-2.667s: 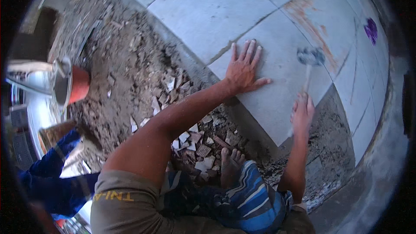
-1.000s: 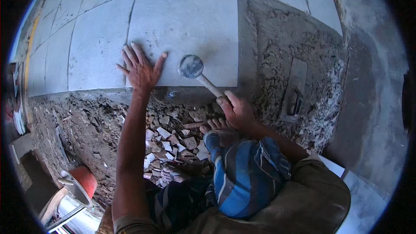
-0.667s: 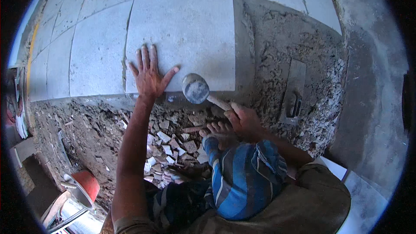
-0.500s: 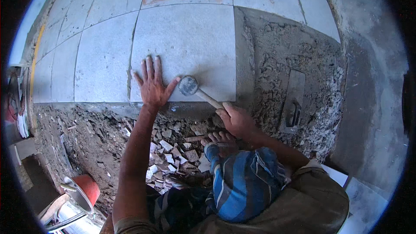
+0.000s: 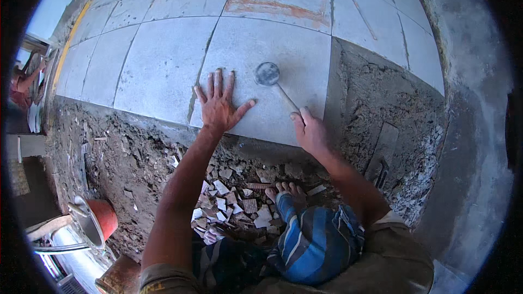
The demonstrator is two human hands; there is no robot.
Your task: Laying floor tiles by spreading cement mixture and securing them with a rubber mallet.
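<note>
My left hand (image 5: 219, 110) lies with fingers spread on a large pale grey floor tile (image 5: 261, 41), close to its left joint and near edge. The handle of a mallet (image 5: 267, 74) is gripped in my right hand (image 5: 315, 137), at the tile's near right side. Its round, dark, grey-smeared head is over the middle of the tile, up and right of my left thumb. Whether the head touches the surface, I cannot tell. Right of the tile, a flat trowel (image 5: 385, 147) rests on rough wet mortar (image 5: 376, 92), partly hidden by my right forearm.
Broken tile pieces (image 5: 231, 207) litter the rough ground by my bare foot (image 5: 287, 191). An orange-red bucket (image 5: 101, 220) lies tipped at the lower left. More laid tiles (image 5: 158, 49) extend left and away. Another person (image 5: 24, 84) is partly visible at the far left.
My head view has turned, shifting the scene. The mallet head has moved away from my left thumb, farther onto the tile. My left hand keeps roughly its place on the tile.
</note>
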